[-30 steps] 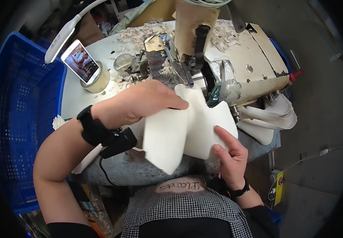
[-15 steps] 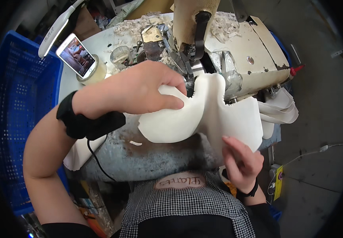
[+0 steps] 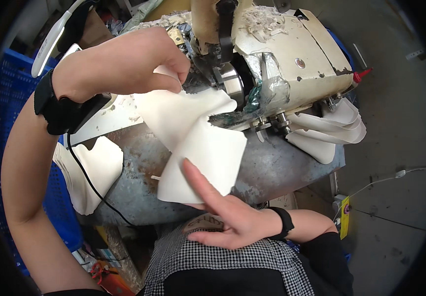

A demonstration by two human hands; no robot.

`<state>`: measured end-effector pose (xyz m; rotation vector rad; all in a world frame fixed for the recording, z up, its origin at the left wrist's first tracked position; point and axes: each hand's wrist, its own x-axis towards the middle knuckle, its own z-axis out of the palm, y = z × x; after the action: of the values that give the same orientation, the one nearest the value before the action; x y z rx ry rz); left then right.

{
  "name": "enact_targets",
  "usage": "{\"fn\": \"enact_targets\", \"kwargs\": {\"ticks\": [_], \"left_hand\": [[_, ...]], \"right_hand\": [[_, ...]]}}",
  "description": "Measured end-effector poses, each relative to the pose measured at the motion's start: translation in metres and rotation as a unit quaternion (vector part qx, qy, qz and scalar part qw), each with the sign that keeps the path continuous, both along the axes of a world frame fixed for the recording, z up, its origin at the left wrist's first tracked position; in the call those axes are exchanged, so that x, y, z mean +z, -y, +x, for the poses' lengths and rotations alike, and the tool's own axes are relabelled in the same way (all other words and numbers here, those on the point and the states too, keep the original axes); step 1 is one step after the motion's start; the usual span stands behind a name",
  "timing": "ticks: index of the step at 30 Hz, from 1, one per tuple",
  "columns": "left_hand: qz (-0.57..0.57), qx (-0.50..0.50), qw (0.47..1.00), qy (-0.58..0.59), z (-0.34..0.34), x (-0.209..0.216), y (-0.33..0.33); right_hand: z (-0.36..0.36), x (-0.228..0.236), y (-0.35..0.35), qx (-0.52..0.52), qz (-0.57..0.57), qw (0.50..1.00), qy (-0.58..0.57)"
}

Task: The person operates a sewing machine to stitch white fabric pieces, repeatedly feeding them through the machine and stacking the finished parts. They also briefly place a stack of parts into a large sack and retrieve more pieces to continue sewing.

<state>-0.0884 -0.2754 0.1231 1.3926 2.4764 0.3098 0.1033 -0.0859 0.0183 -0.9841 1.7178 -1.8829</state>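
Note:
A thin white leather-like piece (image 3: 200, 158) with notched, curved edges lies folded over at the front of a skiving machine (image 3: 291, 59). One raised corner is pinched between the thumb and fingers of my left hand (image 3: 166, 64). Lower down, my right hand (image 3: 232, 222) has its index finger stretched along the top face, with another finger partly hidden under the lower edge. Its thumb stands apart from the piece. The upper edge lies close by the machine's round metal blade (image 3: 232, 84); whether they touch, I cannot tell.
Stacked white pieces (image 3: 94, 167) rest at the table's left, and more white pieces (image 3: 328, 130) hang at the right under the machine. A blue crate (image 3: 13, 89) stands at far left. A black cable (image 3: 92, 190) runs from my left wrist. Scraps (image 3: 264, 24) cover the machine top.
The white piece has come away from the machine head toward the left and turned. My left hand has risen up and left; my right hand has moved left along with the piece.

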Motion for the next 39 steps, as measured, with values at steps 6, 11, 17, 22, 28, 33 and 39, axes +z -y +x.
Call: {"fn": "enact_targets", "kwargs": {"ticks": [6, 11, 17, 22, 28, 33, 39], "left_hand": [[0.013, -0.006, 0.999, -0.044, -0.008, -0.001, 0.002], [0.039, -0.036, 0.994, -0.092, -0.014, -0.007, 0.001], [-0.016, 0.048, 0.993, -0.102, -0.002, -0.016, -0.010], [0.051, 0.092, 0.990, -0.095, 0.009, -0.034, -0.016], [0.146, 0.155, 0.976, 0.038, 0.013, -0.052, -0.016], [0.079, 0.267, 0.926, 0.256, 0.011, -0.027, -0.024], [0.051, 0.316, 0.899, 0.298, 0.018, -0.019, -0.040]], "right_hand": [[-0.008, -0.001, 0.030, 0.010, -0.097, 0.993, 0.062], [-0.011, 0.002, 0.028, 0.003, -0.080, 0.994, 0.070], [-0.008, 0.003, 0.011, -0.067, -0.057, 0.996, 0.007], [0.003, 0.003, -0.012, -0.281, 0.080, 0.951, -0.098], [-0.006, 0.004, -0.038, -0.407, 0.188, 0.865, -0.225], [-0.050, 0.021, -0.054, -0.489, 0.267, 0.682, -0.475], [-0.094, 0.043, -0.059, -0.470, 0.239, 0.587, -0.614]]}}
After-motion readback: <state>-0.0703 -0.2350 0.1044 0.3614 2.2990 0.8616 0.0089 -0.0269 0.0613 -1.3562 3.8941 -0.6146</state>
